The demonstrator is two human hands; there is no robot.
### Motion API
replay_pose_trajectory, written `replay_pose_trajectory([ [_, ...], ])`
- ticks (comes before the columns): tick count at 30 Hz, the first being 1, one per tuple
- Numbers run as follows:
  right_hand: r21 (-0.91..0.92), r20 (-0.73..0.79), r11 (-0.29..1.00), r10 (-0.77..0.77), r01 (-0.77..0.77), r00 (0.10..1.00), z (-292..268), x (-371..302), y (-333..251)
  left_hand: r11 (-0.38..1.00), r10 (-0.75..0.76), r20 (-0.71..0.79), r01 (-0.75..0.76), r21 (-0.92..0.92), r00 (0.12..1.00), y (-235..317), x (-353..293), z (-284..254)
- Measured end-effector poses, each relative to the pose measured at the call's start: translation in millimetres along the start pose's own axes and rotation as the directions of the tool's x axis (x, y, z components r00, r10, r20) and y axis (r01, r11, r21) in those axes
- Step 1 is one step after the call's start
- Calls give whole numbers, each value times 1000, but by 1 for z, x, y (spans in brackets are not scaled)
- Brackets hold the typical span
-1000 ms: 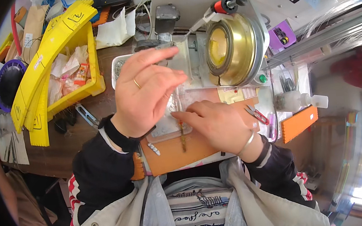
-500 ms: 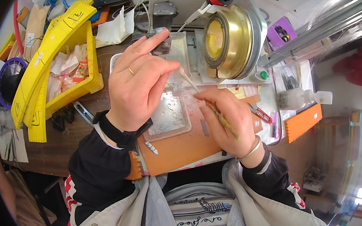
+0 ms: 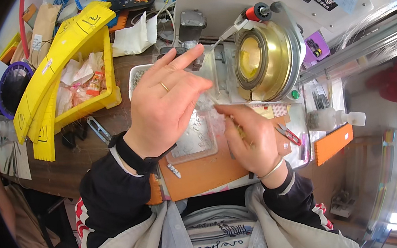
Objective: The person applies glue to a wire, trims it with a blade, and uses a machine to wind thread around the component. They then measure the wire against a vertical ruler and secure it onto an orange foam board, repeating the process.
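Observation:
My left hand (image 3: pixel 165 110), wearing a ring and a black wristband, is raised over a shallow clear tray (image 3: pixel 215 146). Its thumb and index finger come together in a pinch while the other fingers stretch out; anything at the tips is too small to make out. Just to the right, my right hand (image 3: pixel 259 146) is closed round a slim tool (image 3: pixel 242 134) with a yellow-green handle, its pale tip blurred near the left fingertips. Small bits lie on the tray's silvery bottom. Beyond both hands stands a brass-coloured wheel (image 3: pixel 280 65) on a machine.
An orange-brown board (image 3: pixel 204 177) lies under the tray. To the left are a yellow bin (image 3: pixel 112 80) and curved yellow strips (image 3: pixel 54 62). Red-handled snips (image 3: pixel 290 136), a clear bottle (image 3: pixel 328 120) and an orange toothed strip (image 3: pixel 334 144) lie to the right.
The whole view has shifted a little, with the bench lower and further right in the picture. My right hand has come slightly nearer the left, and the tool's pale tip shows less clearly.

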State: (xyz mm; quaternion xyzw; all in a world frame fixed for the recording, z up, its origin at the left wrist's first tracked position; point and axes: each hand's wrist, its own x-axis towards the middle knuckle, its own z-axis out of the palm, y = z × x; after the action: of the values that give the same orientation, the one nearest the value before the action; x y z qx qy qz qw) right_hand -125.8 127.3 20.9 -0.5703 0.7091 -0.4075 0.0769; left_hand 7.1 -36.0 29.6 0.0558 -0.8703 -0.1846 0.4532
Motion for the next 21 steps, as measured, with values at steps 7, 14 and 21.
replay_pose_trajectory([
  [7,20,-21,996,-89,89,996,-23,-17,-13,998,-7,28,6,56,1000,3,-2,-4],
  [14,24,-151,986,-158,163,976,-30,-18,-17,999,-32,1,32,19,999,5,-3,-2],
  [21,42,-100,985,-160,165,982,-19,2,-21,999,-35,0,35,23,999,4,-1,-2],
])
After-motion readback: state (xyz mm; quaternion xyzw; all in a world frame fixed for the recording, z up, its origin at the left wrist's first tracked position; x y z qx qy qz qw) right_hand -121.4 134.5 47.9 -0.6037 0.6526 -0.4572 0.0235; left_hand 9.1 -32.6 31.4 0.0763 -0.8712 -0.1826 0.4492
